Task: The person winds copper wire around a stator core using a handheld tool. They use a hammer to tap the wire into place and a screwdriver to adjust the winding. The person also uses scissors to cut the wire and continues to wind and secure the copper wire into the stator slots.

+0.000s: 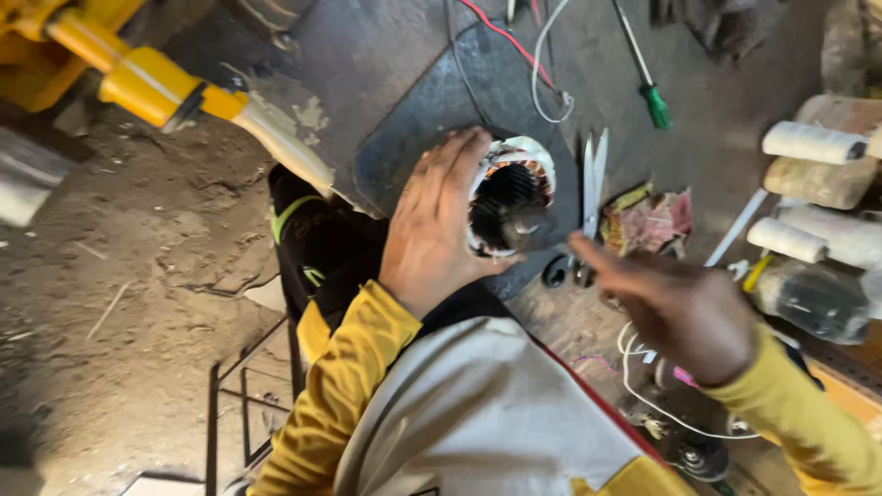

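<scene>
My left hand (432, 225) lies flat against the side of a round motor stator (511, 195) with copper windings and white insulation, steadying it on a dark metal plate (413, 138). My right hand (680, 308) hovers to the right of the stator, its index finger stretched toward the stator's opening; it is blurred and I cannot make out anything held in it. Both arms wear yellow sleeves.
Scissors (593, 197) lie just right of the stator. A green-handled screwdriver (648, 78), red and white wires (542, 64), white rolls (808, 142) at the right, a crumpled packet (648, 220), and yellow machinery (138, 78) at top left surround the spot. Dirt floor lies left.
</scene>
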